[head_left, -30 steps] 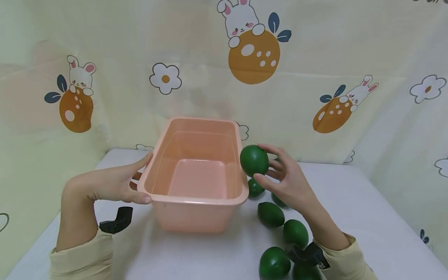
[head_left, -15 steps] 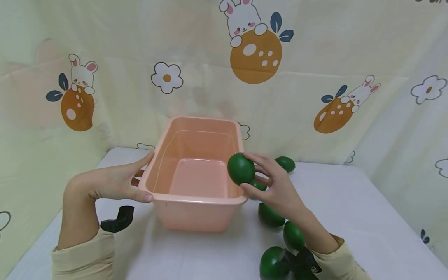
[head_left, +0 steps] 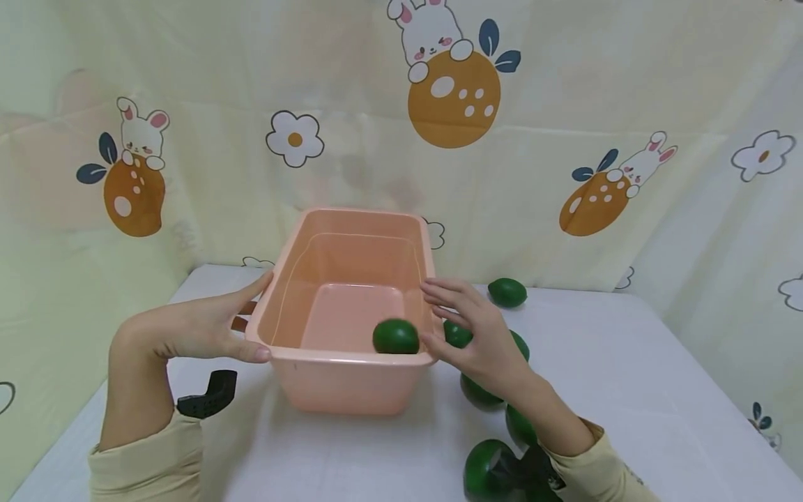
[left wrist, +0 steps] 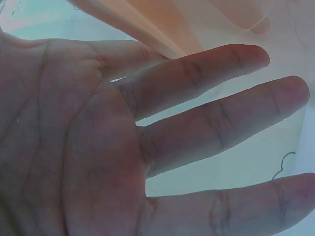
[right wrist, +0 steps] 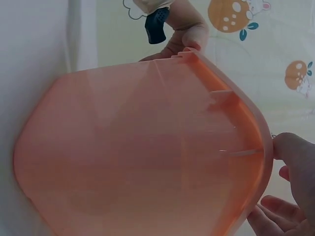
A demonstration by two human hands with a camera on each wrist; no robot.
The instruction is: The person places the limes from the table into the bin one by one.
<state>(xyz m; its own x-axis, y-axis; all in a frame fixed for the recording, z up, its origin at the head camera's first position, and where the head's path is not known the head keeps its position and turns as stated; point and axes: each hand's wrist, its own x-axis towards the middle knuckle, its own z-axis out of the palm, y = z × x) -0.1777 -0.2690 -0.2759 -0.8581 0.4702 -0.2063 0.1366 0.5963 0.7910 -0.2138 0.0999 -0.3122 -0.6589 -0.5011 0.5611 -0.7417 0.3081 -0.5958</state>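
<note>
A pink plastic basin (head_left: pixel 351 387) stands upright on the white table. Inside it, a glossy dark green lime (head_left: pixel 396 336) shows near the front right, its lower part hidden by the front rim. My right hand (head_left: pixel 477 335) is at the basin's right rim, fingers apart and holding nothing. In the right wrist view, its fingertips (right wrist: pixel 283 145) are right at the rim. On the opposite side my left hand (head_left: pixel 207 328) rests against the basin, thumb at the front left corner. Its fingers (left wrist: pixel 221 123) are straight and spread in the left wrist view.
Several more limes lie right of the basin, partly behind my right hand and forearm. One lime (head_left: pixel 507 293) sits at the table's back edge, another (head_left: pixel 489 468) near the front. A curtain (head_left: pixel 364 167) printed with rabbits and flowers hangs behind the table (head_left: pixel 627 390).
My right hand has carried the lime leftward over the right rim and let it go into the basin. The left hand has stayed at the basin's left side.
</note>
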